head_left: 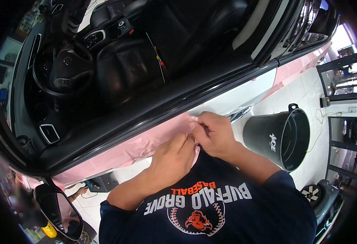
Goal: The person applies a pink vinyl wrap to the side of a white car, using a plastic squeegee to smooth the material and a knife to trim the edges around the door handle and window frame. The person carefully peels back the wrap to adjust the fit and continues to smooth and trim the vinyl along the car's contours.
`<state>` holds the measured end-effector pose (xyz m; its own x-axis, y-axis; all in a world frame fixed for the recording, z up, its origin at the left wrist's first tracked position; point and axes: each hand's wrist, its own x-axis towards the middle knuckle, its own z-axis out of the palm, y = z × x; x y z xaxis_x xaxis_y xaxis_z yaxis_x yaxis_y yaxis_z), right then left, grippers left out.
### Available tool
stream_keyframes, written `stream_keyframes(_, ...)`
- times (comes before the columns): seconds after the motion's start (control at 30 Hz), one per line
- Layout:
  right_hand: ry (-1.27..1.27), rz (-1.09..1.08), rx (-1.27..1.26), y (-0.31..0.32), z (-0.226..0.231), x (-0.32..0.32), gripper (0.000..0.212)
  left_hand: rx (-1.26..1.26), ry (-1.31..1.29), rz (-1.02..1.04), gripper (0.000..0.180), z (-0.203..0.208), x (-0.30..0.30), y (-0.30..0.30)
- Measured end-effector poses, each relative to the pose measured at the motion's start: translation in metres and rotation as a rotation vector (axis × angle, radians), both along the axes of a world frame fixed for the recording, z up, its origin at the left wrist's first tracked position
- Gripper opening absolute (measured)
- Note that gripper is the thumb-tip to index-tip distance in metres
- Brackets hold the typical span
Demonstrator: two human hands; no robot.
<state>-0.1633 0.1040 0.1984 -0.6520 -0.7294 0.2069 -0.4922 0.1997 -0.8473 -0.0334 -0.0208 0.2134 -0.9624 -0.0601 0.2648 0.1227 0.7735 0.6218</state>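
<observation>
Pink film [101,162] covers the front part of the car door below the open window, with wrinkles beside my left hand. My left hand [172,154] is closed, its fingers pinching the loose edge of the film near my shirt. Just right of it, my right hand [216,132] grips the same edge, thumb and forefinger pressed together at its upper corner. The two hands almost touch. To the right of them the door panel [237,94] shows bare white, with a chrome door handle [240,114] by my right wrist. My palms hide part of the film's edge.
A dark grey bin [264,132] stands at the right, close to the car. The side mirror [60,211] sticks out at lower left, near another person's hand [82,190] and a dark case [104,183]. A thin rod [161,65] lies on the black seat.
</observation>
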Motion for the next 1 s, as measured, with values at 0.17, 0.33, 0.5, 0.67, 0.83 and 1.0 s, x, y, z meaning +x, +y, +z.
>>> stream_keyframes(0.17, -0.079, -0.021, 0.271, 0.003, 0.024, -0.002, 0.045, -0.015, 0.068, 0.023, 0.019, -0.007, 0.001, 0.004)
stream_keyframes(0.33, 0.165, 0.142, 0.395, -0.023, 0.033, -0.009, 0.026, -0.032, 0.121, 0.025, 0.017, -0.011, 0.009, 0.005)
stream_keyframes(0.5, 0.246, 0.269, 0.176, -0.009, 0.026, 0.02, 0.016, -0.012, 0.159, 0.056, 0.015, 0.0, 0.039, 0.01)
stream_keyframes(0.67, 0.267, 0.343, 0.119, 0.0, 0.035, 0.057, 0.012, -0.002, 0.181, 0.007, 0.014, 0.014, 0.079, 0.011)
stream_keyframes(0.83, 0.283, 0.518, 0.02, 0.021, 0.076, 0.111, 0.009, 0.094, 0.293, -0.271, 0.016, 0.042, 0.133, 0.003)
stream_keyframes(1.0, 0.39, 0.51, 0.004, 0.047, 0.07, 0.146, 0.011, 0.117, 0.233, -0.163, 0.041, 0.054, 0.175, -0.023)
